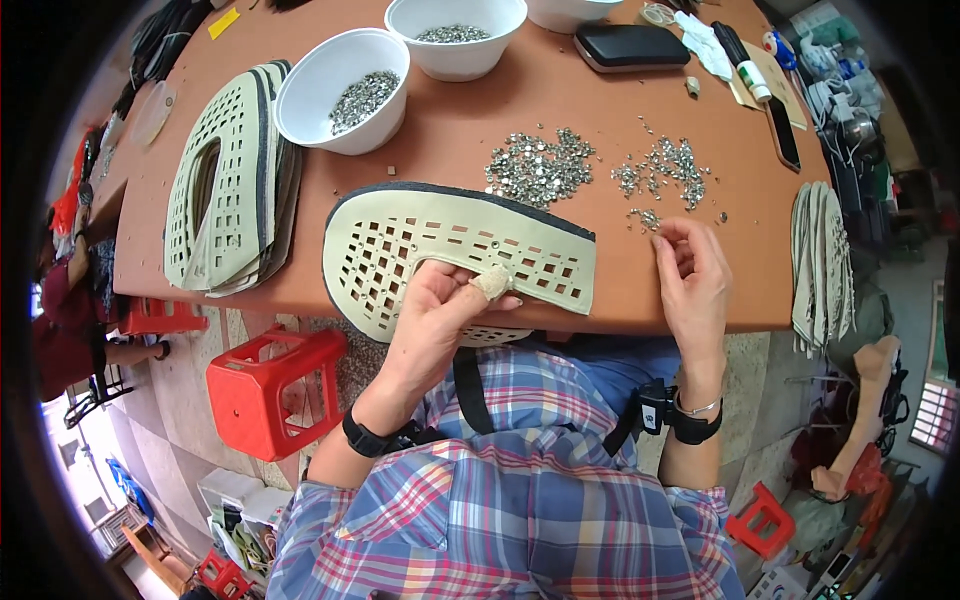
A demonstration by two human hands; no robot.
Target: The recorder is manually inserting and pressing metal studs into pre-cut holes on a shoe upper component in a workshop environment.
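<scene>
A pale perforated shoe-upper piece [420,245] with a dark edge lies on the brown table [470,120] near its front edge. My left hand [440,310] grips the piece's inner edge from below, the taped thumb pressed on top. My right hand [692,275] rests at the table edge to the right, fingertips pinched over a few small silver studs [645,217]. Whether a stud sits between the fingers is too small to tell. Two loose heaps of silver studs [540,165] lie just beyond the piece.
A stack of similar perforated pieces [225,180] lies at the left. Two white bowls [340,90] hold more studs. A black case [630,45], a pen and a phone lie at the far right. More pieces [820,260] hang right of the table. A red stool [275,390] stands below.
</scene>
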